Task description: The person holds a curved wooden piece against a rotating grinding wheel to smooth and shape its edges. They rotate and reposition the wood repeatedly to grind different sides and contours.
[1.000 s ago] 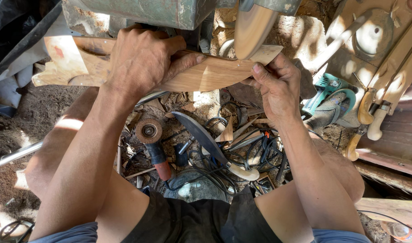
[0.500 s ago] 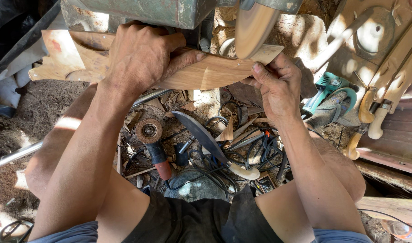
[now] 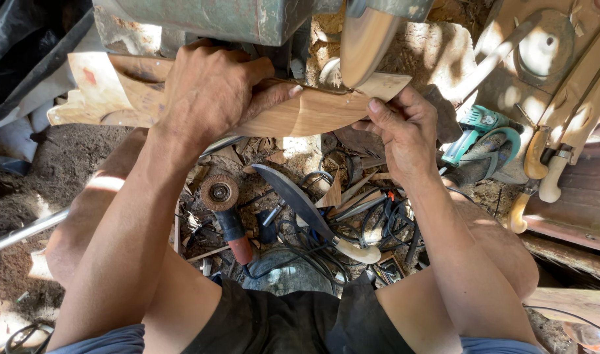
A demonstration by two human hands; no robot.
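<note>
While I look down from the head camera, my left hand [image 3: 211, 88] is clamped over the wider end of a curved wooden blank [image 3: 313, 110], fingers wrapped over its top and the thumb stretched along its upper edge. My right hand [image 3: 405, 134] grips the same blank from below and the side near its narrow, pale tip, fingertips pressed on the front face. The blank lies nearly level between the two hands, its upper edge touching the rim of a tan sanding disc [image 3: 365, 40] that hangs from a green machine housing [image 3: 221, 16] at the top of the view. Contact sits close to the narrow tip, just left of my right thumb.

Below the hands, between my knees, the dirt floor [image 3: 24, 196] is littered with tools. An angle grinder with a flap disc and a red body [image 3: 224, 210] lies left of centre, disc facing up. Just beside it, a large curved knife blade with a pale handle [image 3: 313, 213] runs diagonally down toward the right. Black cables [image 3: 392, 219] tangle under and around the blade. Wood offcuts [image 3: 333, 193] lie near it. Farther right, a teal power tool [image 3: 477, 128] rests near my right forearm, and several pale wooden handles [image 3: 542, 174] lean against a rusty red surface at the right edge. Behind my left hand, rough wooden planks [image 3: 97, 88] sit in patchy sunlight.
</note>
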